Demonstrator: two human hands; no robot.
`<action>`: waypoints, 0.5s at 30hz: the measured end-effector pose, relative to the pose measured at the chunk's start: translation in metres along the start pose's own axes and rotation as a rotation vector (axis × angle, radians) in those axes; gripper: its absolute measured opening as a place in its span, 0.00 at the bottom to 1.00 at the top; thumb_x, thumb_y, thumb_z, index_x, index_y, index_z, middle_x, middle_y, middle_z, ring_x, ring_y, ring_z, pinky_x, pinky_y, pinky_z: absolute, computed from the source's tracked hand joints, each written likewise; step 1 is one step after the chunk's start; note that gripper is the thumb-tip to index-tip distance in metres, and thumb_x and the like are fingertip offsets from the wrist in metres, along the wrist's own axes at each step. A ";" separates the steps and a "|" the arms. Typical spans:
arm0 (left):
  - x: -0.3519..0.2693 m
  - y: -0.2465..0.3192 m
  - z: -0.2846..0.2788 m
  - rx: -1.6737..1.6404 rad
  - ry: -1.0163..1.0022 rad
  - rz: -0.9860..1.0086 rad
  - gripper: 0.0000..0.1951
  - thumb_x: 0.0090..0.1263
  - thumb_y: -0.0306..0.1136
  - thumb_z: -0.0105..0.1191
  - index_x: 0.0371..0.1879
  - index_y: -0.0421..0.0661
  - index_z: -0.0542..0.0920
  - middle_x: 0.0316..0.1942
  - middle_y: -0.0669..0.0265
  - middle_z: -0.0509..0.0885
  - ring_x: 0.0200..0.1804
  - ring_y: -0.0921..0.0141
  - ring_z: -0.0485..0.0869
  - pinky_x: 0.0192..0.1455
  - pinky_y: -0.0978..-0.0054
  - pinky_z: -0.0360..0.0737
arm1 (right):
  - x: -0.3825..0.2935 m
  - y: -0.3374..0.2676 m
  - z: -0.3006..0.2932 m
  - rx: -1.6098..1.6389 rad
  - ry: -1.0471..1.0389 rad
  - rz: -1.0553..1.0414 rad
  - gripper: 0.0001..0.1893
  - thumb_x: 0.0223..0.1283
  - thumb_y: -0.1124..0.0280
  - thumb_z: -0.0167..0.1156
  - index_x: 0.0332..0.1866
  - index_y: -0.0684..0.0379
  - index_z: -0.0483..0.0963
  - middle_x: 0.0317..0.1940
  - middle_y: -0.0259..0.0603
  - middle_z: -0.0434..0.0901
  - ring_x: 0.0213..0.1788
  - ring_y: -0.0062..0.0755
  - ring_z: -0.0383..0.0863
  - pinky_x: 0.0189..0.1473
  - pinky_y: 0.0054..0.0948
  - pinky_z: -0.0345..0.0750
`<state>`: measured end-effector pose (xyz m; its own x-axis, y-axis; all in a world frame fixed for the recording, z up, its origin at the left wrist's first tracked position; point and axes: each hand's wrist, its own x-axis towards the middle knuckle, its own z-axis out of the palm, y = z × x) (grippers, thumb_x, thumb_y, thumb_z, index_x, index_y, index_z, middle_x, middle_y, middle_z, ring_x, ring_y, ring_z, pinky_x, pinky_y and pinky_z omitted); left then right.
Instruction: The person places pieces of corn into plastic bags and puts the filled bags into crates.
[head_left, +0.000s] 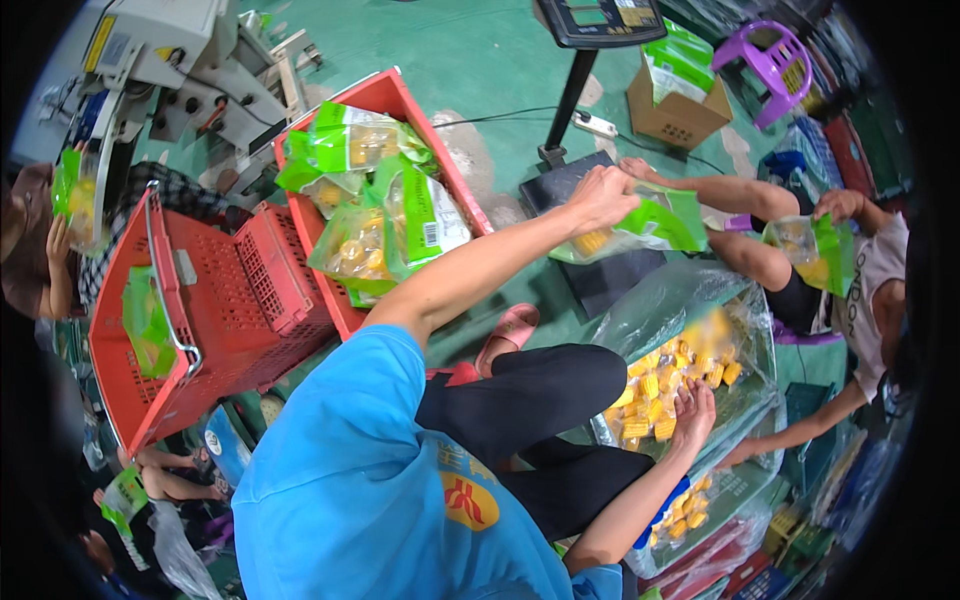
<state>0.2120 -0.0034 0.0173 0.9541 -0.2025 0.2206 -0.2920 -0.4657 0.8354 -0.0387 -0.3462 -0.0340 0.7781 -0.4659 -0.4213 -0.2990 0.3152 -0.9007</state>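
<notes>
My left hand (604, 199) grips the top of a green-and-clear plastic bag (645, 225) with yellow corn pieces inside. It hangs over the dark platform of a floor scale (611, 281). My right hand (695, 416) rests at the near side of a plastic-lined bin (750, 401), its fingers at a heap of cut corn cob pieces (645, 397). I see nothing held in it. Part of the heap's far end is blurred. A second lined bin (720, 521) with more corn pieces stands beside the first.
A red crate (442, 157) holds several filled bags (416, 217). Other red baskets (217, 255) stand beside it. A co-worker opposite holds a bag (814, 251). The scale's display post (570, 97), a power strip (596, 124), a cardboard box (675, 112) and a purple stool (765, 67) stand beyond.
</notes>
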 end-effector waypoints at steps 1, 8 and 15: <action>-0.010 0.021 -0.022 -0.108 0.031 0.036 0.11 0.55 0.31 0.51 0.15 0.35 0.75 0.12 0.56 0.76 0.19 0.66 0.80 0.23 0.70 0.76 | 0.000 0.001 0.000 -0.023 0.014 0.015 0.13 0.62 0.64 0.57 0.46 0.59 0.72 0.43 0.40 0.79 0.37 0.29 0.80 0.36 0.23 0.78; -0.115 0.154 -0.195 -0.817 0.054 0.001 0.11 0.64 0.31 0.54 0.19 0.41 0.78 0.14 0.71 0.77 0.17 0.82 0.76 0.19 0.84 0.73 | 0.006 0.009 0.005 -0.116 -0.035 0.088 0.14 0.63 0.62 0.54 0.49 0.58 0.72 0.41 0.36 0.78 0.37 0.29 0.78 0.38 0.25 0.75; -0.257 0.231 -0.371 -0.724 0.649 0.399 0.06 0.66 0.29 0.53 0.29 0.39 0.78 0.23 0.67 0.80 0.23 0.78 0.79 0.24 0.84 0.77 | 0.014 0.017 0.005 -0.159 -0.056 0.072 0.15 0.63 0.62 0.54 0.50 0.58 0.71 0.43 0.38 0.78 0.39 0.32 0.78 0.39 0.27 0.75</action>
<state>-0.0758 0.2608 0.3406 0.7123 0.3727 0.5948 -0.6879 0.2024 0.6970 -0.0302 -0.3438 -0.0544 0.7799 -0.3983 -0.4828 -0.4353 0.2091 -0.8757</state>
